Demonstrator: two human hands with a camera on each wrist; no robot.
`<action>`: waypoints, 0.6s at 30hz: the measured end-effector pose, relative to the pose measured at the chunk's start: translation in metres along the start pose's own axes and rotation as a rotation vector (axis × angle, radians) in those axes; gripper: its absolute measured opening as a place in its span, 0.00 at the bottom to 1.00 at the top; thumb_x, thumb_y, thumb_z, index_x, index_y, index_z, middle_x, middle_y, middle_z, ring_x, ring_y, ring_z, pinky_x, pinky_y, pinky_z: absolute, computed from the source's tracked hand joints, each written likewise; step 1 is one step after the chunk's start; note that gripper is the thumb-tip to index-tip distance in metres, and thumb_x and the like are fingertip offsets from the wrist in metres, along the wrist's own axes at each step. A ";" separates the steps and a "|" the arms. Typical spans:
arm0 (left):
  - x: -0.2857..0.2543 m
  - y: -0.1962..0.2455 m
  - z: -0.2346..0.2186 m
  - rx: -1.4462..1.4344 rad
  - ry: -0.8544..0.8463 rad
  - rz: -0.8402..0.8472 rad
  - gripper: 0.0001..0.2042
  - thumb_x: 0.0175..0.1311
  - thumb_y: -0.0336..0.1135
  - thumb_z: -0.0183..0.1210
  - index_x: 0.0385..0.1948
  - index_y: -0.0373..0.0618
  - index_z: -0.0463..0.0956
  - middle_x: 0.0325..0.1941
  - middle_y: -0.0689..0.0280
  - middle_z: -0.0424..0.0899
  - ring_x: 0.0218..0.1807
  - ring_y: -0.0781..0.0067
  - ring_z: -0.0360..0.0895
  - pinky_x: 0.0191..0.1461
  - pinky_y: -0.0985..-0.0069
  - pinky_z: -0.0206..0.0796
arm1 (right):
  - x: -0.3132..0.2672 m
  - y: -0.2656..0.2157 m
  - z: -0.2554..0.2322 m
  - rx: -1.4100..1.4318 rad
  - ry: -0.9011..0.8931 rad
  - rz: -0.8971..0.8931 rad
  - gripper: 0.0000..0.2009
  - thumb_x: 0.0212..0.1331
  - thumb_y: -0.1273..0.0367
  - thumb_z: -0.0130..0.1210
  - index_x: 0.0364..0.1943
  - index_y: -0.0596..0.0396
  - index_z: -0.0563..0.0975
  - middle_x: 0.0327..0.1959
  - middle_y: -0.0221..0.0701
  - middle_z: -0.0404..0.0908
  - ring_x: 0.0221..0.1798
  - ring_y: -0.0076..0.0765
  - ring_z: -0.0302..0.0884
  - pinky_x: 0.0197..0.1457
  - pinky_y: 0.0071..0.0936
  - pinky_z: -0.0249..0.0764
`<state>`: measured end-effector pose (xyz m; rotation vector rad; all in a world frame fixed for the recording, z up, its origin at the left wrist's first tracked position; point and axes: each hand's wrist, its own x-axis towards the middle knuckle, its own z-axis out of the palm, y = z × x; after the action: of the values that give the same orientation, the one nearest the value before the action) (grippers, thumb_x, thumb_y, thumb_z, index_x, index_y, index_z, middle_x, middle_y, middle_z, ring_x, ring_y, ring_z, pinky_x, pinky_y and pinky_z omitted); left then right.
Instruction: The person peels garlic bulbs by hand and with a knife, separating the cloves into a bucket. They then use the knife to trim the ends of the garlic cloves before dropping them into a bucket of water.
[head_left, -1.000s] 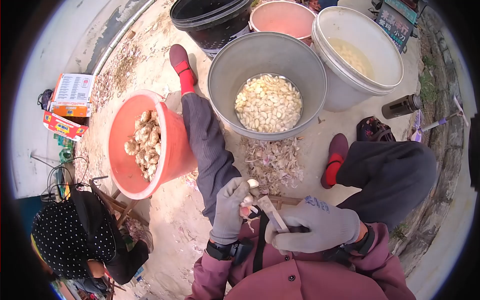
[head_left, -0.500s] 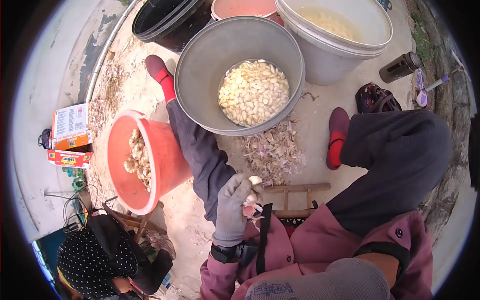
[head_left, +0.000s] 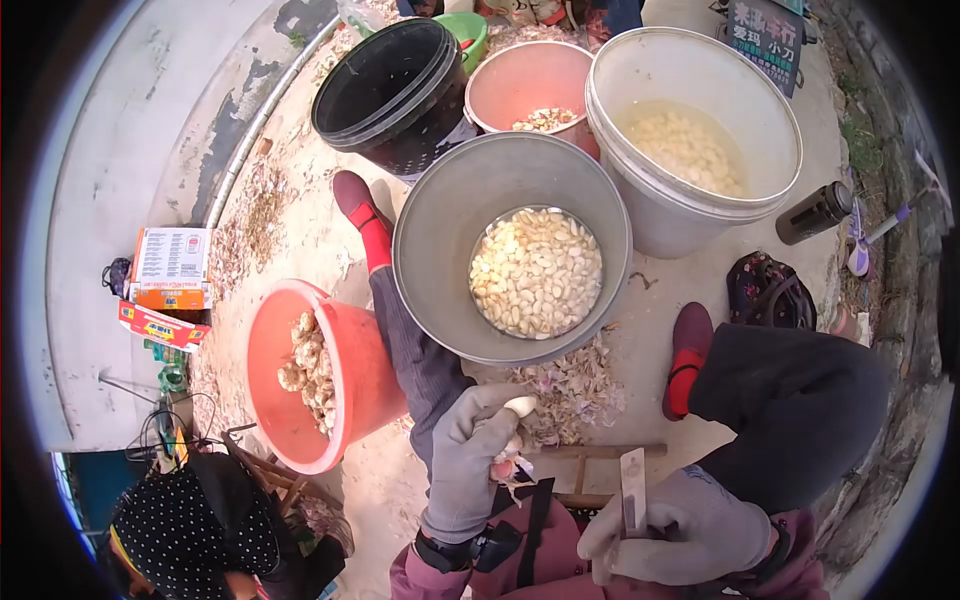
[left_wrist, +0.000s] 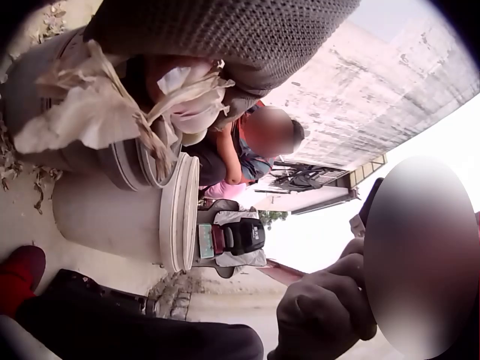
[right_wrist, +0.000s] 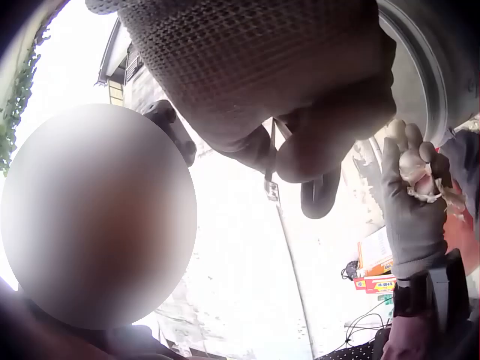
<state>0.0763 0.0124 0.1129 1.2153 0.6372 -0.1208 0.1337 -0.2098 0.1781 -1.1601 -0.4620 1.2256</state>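
My gloved left hand (head_left: 462, 465) grips a partly peeled garlic bulb (head_left: 508, 467), its torn skin hanging below. A bare white clove (head_left: 521, 406) shows at the tips of the thumb and forefinger. In the left wrist view the loose papery skin (left_wrist: 82, 112) fills the upper left. Lower and to the right, my gloved right hand (head_left: 695, 530) holds a small knife (head_left: 633, 490), its flat blade pointing up, apart from the bulb. Ahead of both hands stands a grey bucket (head_left: 430, 250) with peeled cloves (head_left: 540, 275) in liquid.
A tilted red bucket (head_left: 375, 390) of garlic bulbs (head_left: 308, 375) stands at left. Behind the grey bucket are a black bucket (head_left: 360, 90), a pink bucket (head_left: 500, 85) and a white bucket (head_left: 640, 215). Garlic skins (head_left: 585, 395) litter the ground. Another person (head_left: 200, 520) sits at lower left.
My right hand dropped toward my body half a second ago and is now back up beside the left, blade upright. The left hand keeps its hold on the garlic. The head view has shifted.
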 end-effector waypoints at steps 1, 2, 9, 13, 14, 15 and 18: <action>0.002 0.016 0.011 -0.052 0.037 0.141 0.09 0.66 0.26 0.53 0.45 0.33 0.74 0.29 0.65 0.79 0.22 0.89 0.66 0.24 0.89 0.59 | -0.008 0.000 0.006 0.073 0.245 0.201 0.10 0.64 0.72 0.53 0.45 0.64 0.77 0.32 0.30 0.84 0.31 0.19 0.78 0.37 0.20 0.73; 0.005 0.034 0.018 -0.042 0.076 0.263 0.09 0.66 0.25 0.52 0.44 0.33 0.74 0.27 0.65 0.78 0.20 0.89 0.64 0.21 0.90 0.57 | -0.009 0.018 0.003 -0.062 0.315 0.085 0.11 0.64 0.73 0.51 0.46 0.65 0.77 0.36 0.31 0.84 0.36 0.19 0.78 0.40 0.20 0.74; 0.012 0.158 0.075 0.221 0.238 1.166 0.18 0.74 0.37 0.42 0.55 0.34 0.70 0.44 0.59 0.77 0.35 0.80 0.71 0.40 0.85 0.65 | -0.006 0.045 0.014 0.183 0.592 -0.138 0.14 0.63 0.72 0.52 0.49 0.67 0.77 0.35 0.30 0.84 0.33 0.17 0.76 0.39 0.19 0.73; 0.011 0.176 0.105 0.003 0.058 1.266 0.18 0.72 0.34 0.45 0.57 0.33 0.70 0.45 0.59 0.77 0.36 0.79 0.72 0.41 0.84 0.67 | -0.006 0.049 0.001 -0.067 0.484 0.071 0.14 0.64 0.71 0.52 0.50 0.65 0.77 0.31 0.28 0.84 0.30 0.17 0.76 0.36 0.19 0.73; 0.012 0.178 0.112 0.080 0.113 1.290 0.17 0.71 0.33 0.45 0.57 0.33 0.70 0.44 0.59 0.78 0.36 0.79 0.72 0.40 0.83 0.67 | -0.003 0.052 0.004 0.000 0.511 0.038 0.14 0.65 0.70 0.51 0.50 0.63 0.77 0.29 0.27 0.84 0.29 0.17 0.76 0.35 0.19 0.73; 0.017 0.180 0.120 0.069 0.101 1.293 0.17 0.71 0.33 0.45 0.57 0.33 0.70 0.44 0.59 0.78 0.36 0.79 0.72 0.40 0.83 0.67 | 0.000 0.055 0.006 0.065 0.533 0.006 0.14 0.65 0.69 0.51 0.50 0.62 0.77 0.27 0.26 0.83 0.28 0.17 0.77 0.34 0.19 0.73; 0.049 0.187 0.151 0.344 0.021 1.377 0.19 0.73 0.38 0.47 0.56 0.33 0.70 0.43 0.62 0.78 0.33 0.82 0.72 0.37 0.85 0.67 | 0.006 0.068 0.006 -0.145 0.549 0.024 0.11 0.63 0.69 0.52 0.45 0.59 0.79 0.24 0.28 0.81 0.26 0.18 0.76 0.30 0.20 0.71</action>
<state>0.2532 -0.0430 0.2729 1.7517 -0.3171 0.9668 0.0980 -0.2078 0.1199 -1.5639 -0.1223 0.8506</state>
